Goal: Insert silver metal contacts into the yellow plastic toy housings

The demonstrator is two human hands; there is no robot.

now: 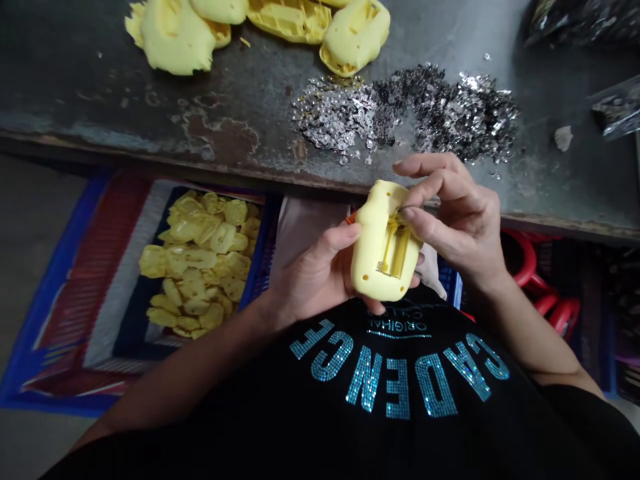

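Observation:
My left hand (325, 267) is wrapped round a pale yellow plastic casing (365, 253) from its left side and underneath. The casing is held up before my chest, its slotted battery compartment (395, 250) facing me. A bit of metal shows at the compartment's lower end. My right hand (457, 213) is at the upper end of the compartment, thumb and index finger pinched on a small thin metal battery contact (403, 209), mostly hidden by the fingertips. An orange bit (351, 218) shows behind the casing's left edge.
On the worn metal table (270, 143) lie a heap of small shiny metal contacts (345, 117) and, further back, several yellow casings (355, 37). Plastic bags (620, 107) lie at right. Below left, a blue crate (30, 333) holds yellow parts (200, 260). Red rings (525, 260) sit below right.

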